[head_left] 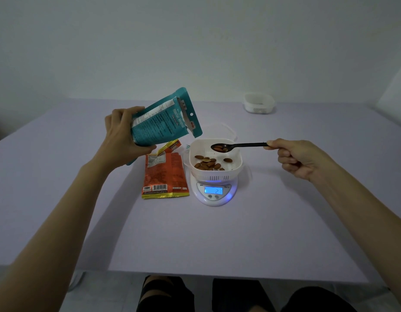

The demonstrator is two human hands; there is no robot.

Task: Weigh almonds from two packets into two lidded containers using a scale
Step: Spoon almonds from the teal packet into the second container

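Sitting on the platform of the white scale (217,200), near the middle of the desk (195,239), the white container (201,175) holds a loose scatter of almonds (206,164) across its slotted floor. The scale's display glows blue, and its digits look like 21, though they are blurred. Just above the container's far rim hangs the bowl of a black spoon (240,145), level and carrying a few more almonds. The right hand (303,161) pinches the end of the spoon's handle between thumb and forefinger, the other fingers curled under. To the left of the container and above the desk, the left hand (125,136) grips a teal packet (163,122) around its lower end. The packet is tilted, with its opened top pointing down and to the right, toward the container but apart from it. Under that packet an orange packet (164,174) lies flat on the desk just beside the scale, with its barcode towards the person and its torn top folded back. A pale lid-like piece (228,129) lies right behind the container. Well apart, at the desk's far right edge near the wall, stands a second white container (259,106). The desk is covered in lavender, and the person's knees in dark clothing show below its near edge.
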